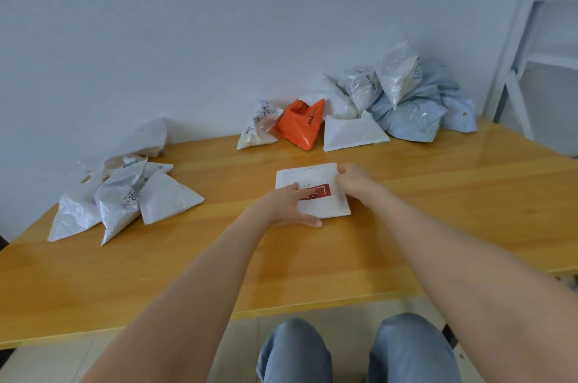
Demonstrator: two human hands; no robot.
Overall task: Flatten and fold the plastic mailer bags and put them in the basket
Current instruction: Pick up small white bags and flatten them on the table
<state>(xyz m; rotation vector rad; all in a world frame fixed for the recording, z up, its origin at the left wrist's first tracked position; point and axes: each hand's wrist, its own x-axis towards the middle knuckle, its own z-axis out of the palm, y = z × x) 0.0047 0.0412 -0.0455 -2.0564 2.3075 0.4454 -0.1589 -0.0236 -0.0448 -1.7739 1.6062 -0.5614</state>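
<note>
Mailer point(316, 177) flat at table point(438, 210) centre, folded once or twice, still squarish. Left hand point(291, 206) spread flat, pressing it down. Right hand point(352, 177) with fingers curled at its 3 o'clock edge, apparently pinching.

Pile point(125, 195) at 9 o'clock and heap point(375, 107) at 1 o'clock: many bags look already folded into triangles, some still crumpled.

Basket not in view, so judging the binning step as left to do.
</note>
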